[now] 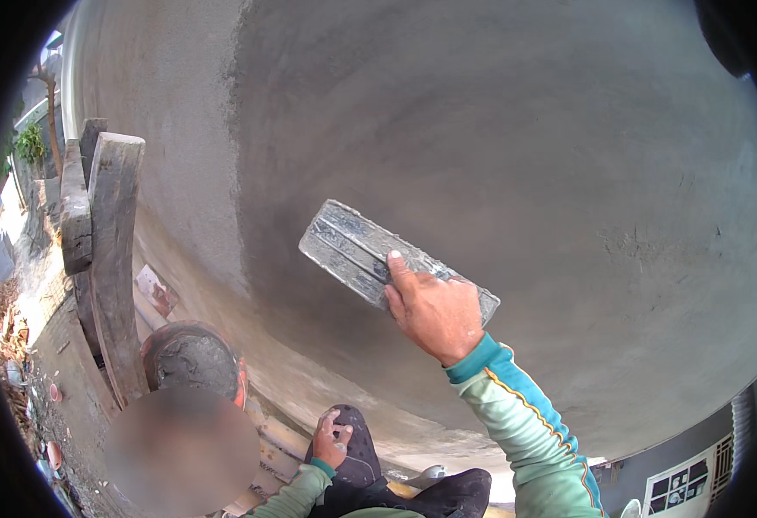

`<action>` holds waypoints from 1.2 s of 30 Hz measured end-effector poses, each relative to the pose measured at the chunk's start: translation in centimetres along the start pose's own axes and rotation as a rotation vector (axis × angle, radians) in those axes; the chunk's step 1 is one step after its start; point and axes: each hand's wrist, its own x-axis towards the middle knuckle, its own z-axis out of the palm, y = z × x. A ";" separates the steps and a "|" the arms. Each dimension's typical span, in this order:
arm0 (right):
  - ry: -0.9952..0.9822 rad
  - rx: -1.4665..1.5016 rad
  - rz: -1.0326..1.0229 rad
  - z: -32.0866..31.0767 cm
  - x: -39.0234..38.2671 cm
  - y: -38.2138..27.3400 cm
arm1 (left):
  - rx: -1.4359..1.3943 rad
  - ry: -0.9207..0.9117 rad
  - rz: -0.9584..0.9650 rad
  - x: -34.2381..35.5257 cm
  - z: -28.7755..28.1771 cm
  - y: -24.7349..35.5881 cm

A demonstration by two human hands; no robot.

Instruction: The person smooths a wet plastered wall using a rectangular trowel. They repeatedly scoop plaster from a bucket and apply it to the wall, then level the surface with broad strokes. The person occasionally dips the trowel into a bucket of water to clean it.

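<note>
My right hand (441,318) grips a plastering float (357,246), a long rectangular tool smeared with grey mortar. Its flat face lies against or very close to the wall, and its long side slants down to the right. The forefinger stretches along its back. Around it the wall (517,155) is covered in dark, damp-looking grey plaster, with a paler strip (163,104) to the left. Down at my knee (353,440), my left hand (331,439) rests with loosely bent fingers, partly apart, and nothing visible in them.
A bucket of grey mortar (193,358) stands low on the left. Beside it rise weathered wooden planks (115,250). A blurred round patch (180,449) covers whatever is below the bucket. Several planks or poles (279,445) lie under me. A window (679,485) shows at lower right.
</note>
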 end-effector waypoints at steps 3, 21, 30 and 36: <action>0.347 -0.060 0.117 -8.1 -2.7 7.1 | 0.000 0.038 -0.109 1.0 0.1 1.2; 0.538 0.142 0.213 -9.0 -6.9 11.3 | 0.410 -0.141 -0.071 1.4 0.9 2.7; 0.728 0.408 0.296 -10.9 1.7 13.4 | 0.342 -0.152 -0.105 0.9 0.9 2.9; 0.129 -0.017 0.084 -6.0 10.0 5.0 | 0.401 -0.156 -0.039 1.1 1.4 2.6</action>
